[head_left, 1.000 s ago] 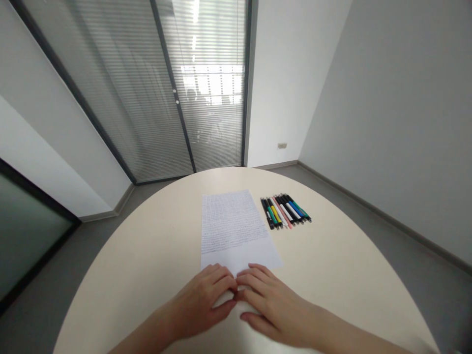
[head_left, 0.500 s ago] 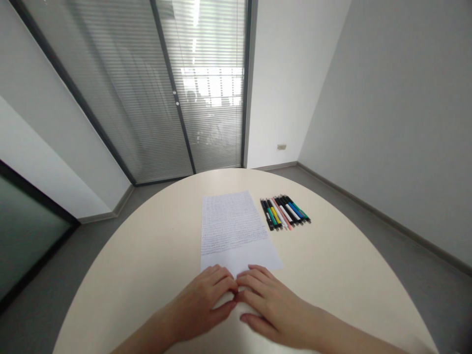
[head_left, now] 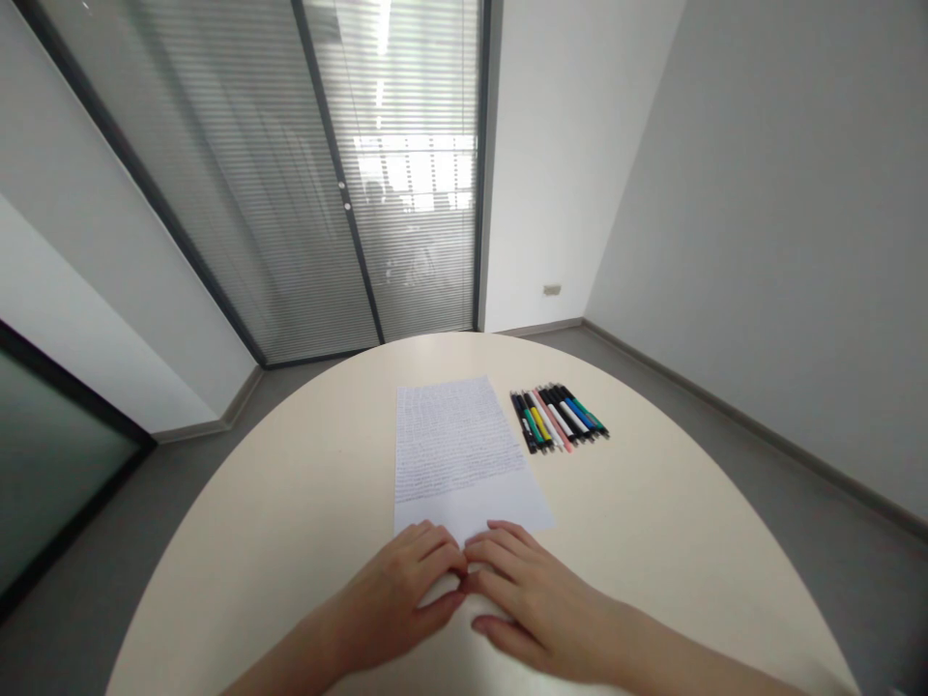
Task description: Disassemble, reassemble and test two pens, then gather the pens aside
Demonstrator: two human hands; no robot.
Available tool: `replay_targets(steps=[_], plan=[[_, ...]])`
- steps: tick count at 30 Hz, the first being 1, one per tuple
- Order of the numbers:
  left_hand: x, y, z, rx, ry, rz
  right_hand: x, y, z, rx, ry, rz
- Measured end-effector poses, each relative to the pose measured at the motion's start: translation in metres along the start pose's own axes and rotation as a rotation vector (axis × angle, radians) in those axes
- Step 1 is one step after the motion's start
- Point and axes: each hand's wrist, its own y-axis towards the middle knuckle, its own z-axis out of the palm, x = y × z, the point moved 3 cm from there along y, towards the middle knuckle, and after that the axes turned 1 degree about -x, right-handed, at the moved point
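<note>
My left hand (head_left: 412, 592) and my right hand (head_left: 533, 604) rest at the near edge of a sheet of paper (head_left: 460, 440), their fingertips meeting in the middle. Loosely bent fingers and a thumb held apart show on my left hand, with nothing in it. My right hand lies with its fingers spread, also holding nothing. Handwritten lines fill most of the sheet, and its lower strip is blank. Just right of the paper, several pens (head_left: 558, 418) lie side by side in a row, with black, green, yellow, white, pink and blue parts.
Everything lies on a round cream table (head_left: 290, 503). Beyond its far edge stand a glass partition (head_left: 420, 242) with blinds and a white wall (head_left: 558, 174) with a small socket plate (head_left: 552, 290). Another wall (head_left: 797, 242) runs along the right.
The view shifts very slightly. Both hands, the paper and the pens stay where they were.
</note>
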Motion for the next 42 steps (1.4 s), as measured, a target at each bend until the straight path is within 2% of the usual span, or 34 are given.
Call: replay_targets(steps=[7, 9, 11, 13, 15, 17, 18, 20, 22, 25, 28, 34, 42], plan=[[0.000, 0.000, 0.000, 0.012, -0.006, -0.010, 0.003, 0.002, -0.001, -0.027, 0.007, -0.013], [0.001, 0.000, 0.000, 0.019, -0.005, -0.014, 0.003, 0.003, -0.002, -0.074, 0.040, -0.017], [0.001, 0.000, 0.000, 0.031, 0.001, -0.018, -0.005, 0.004, -0.010, -0.179, 0.087, 0.019], [0.002, 0.000, -0.001, 0.038, 0.005, -0.024, -0.026, 0.004, -0.026, -0.354, 0.099, 0.130], [0.002, 0.000, -0.001, 0.041, 0.004, -0.028, -0.059, 0.002, -0.048, -0.535, 0.013, 0.306], [0.002, -0.001, -0.002, 0.041, 0.002, -0.030, -0.094, 0.002, -0.069, -0.597, -0.164, 0.484], [0.001, -0.001, -0.002, 0.041, 0.001, -0.030, -0.112, 0.001, -0.078, -0.602, -0.264, 0.613], [0.001, -0.002, -0.002, 0.036, 0.003, -0.027, -0.142, 0.000, -0.088, -0.534, -0.413, 0.856], [0.000, -0.002, -0.003, 0.030, 0.002, -0.024, -0.160, 0.001, -0.088, -0.414, -0.419, 0.977], [-0.002, -0.002, -0.005, 0.030, -0.003, -0.024, -0.171, 0.008, -0.080, -0.306, -0.407, 1.040], [-0.003, -0.002, -0.005, 0.035, -0.001, -0.034, -0.173, 0.018, -0.073, -0.261, -0.423, 1.086], [-0.001, -0.002, -0.003, 0.020, 0.000, -0.012, -0.173, 0.031, -0.075, -0.245, -0.436, 1.132], [-0.002, -0.003, -0.004, 0.020, 0.012, -0.008, -0.176, 0.025, -0.087, -0.261, -0.402, 1.145]])
